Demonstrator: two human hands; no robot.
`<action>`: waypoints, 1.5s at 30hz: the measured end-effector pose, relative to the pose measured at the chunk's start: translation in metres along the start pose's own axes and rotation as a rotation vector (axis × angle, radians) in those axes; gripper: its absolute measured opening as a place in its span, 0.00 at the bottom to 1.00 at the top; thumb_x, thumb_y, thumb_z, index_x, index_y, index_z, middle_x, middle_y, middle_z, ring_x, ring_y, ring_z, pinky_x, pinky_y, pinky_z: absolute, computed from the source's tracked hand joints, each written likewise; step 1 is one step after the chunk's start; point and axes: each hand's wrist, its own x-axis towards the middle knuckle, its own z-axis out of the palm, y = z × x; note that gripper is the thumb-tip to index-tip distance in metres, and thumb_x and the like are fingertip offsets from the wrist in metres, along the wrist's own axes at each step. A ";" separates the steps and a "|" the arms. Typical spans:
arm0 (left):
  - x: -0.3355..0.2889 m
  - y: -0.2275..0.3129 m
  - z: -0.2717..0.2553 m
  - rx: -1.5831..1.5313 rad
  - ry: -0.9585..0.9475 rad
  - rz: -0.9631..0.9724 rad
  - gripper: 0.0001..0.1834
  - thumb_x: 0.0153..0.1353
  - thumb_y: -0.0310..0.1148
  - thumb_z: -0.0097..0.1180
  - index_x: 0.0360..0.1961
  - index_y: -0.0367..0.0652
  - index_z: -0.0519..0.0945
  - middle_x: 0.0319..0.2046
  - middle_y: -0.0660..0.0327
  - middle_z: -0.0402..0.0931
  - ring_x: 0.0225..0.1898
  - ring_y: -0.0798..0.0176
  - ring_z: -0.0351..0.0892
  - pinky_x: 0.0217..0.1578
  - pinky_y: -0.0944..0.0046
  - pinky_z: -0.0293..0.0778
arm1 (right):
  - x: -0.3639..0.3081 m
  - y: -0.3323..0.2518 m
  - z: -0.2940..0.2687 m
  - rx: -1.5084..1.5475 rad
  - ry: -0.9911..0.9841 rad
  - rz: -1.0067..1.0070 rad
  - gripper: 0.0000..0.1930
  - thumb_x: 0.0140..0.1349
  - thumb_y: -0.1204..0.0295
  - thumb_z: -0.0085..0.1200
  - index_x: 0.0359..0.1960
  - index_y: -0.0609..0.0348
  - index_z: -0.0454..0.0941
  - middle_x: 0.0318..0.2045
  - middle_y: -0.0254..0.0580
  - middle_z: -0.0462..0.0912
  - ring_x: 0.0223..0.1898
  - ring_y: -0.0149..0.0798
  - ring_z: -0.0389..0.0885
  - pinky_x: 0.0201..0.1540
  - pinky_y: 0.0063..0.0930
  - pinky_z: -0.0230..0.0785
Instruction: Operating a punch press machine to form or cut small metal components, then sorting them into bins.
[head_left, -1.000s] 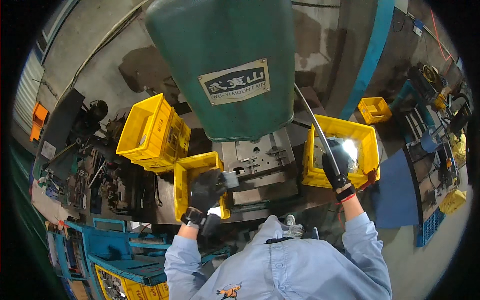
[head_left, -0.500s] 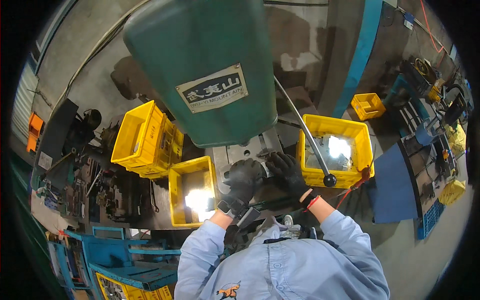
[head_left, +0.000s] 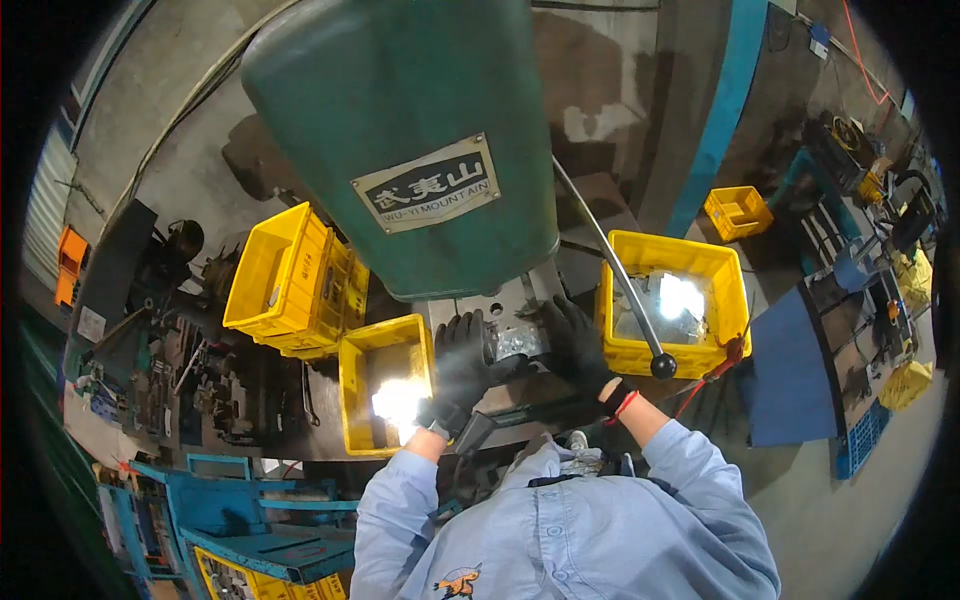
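In black gloves, both my hands rest on the machine's metal table (head_left: 535,285), one to each side of a shiny metal piece (head_left: 517,341). My left hand (head_left: 465,355) lies at its left with fingers stretched forward and the thumb by its near edge. My right hand (head_left: 573,345) is open along the right side, its fingers stretched out and partly over the piece's edge. Its exact contact with the piece is hidden. Above and beyond looms the green machine head (head_left: 420,110). A long lever with a black knob (head_left: 663,366) slants down beside my right wrist.
A yellow bin (head_left: 350,400) stands left of my left hand. Behind it are stacked yellow bins (head_left: 270,270). Another yellow bin (head_left: 735,290) with flat metal pieces sits at right, under the lever. Tools and metal parts (head_left: 240,390) crowd the far left bench.
My left hand has shifted left off the metal piece and its fingers have straightened, so the shiny top now shows. My right hand has moved slightly right and stretched out.
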 end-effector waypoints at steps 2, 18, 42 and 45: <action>0.003 -0.003 0.005 -0.016 -0.059 -0.021 0.56 0.50 0.69 0.77 0.68 0.34 0.79 0.63 0.43 0.83 0.66 0.37 0.80 0.72 0.36 0.69 | 0.004 0.023 0.013 0.038 0.035 -0.005 0.50 0.54 0.61 0.80 0.79 0.53 0.68 0.73 0.54 0.76 0.71 0.63 0.75 0.72 0.60 0.69; 0.021 -0.012 -0.024 -0.082 -0.177 -0.236 0.41 0.46 0.72 0.78 0.38 0.40 0.89 0.28 0.50 0.88 0.28 0.42 0.89 0.33 0.45 0.84 | 0.012 0.007 -0.086 1.048 0.097 0.429 0.29 0.77 0.67 0.64 0.75 0.63 0.74 0.63 0.46 0.86 0.62 0.45 0.86 0.68 0.38 0.78; 0.009 -0.035 -0.027 0.050 -0.155 -0.169 0.41 0.48 0.66 0.79 0.57 0.50 0.87 0.42 0.47 0.87 0.40 0.41 0.87 0.43 0.43 0.83 | -0.013 0.022 -0.098 0.044 0.084 0.542 0.10 0.75 0.62 0.64 0.50 0.53 0.87 0.30 0.54 0.89 0.33 0.60 0.90 0.35 0.50 0.80; -0.002 -0.041 -0.018 0.130 -0.033 -0.063 0.37 0.48 0.64 0.79 0.57 0.58 0.88 0.46 0.47 0.86 0.41 0.40 0.86 0.44 0.43 0.83 | -0.014 0.027 -0.089 0.092 0.116 0.473 0.10 0.74 0.66 0.64 0.52 0.54 0.87 0.31 0.52 0.90 0.32 0.55 0.91 0.36 0.48 0.80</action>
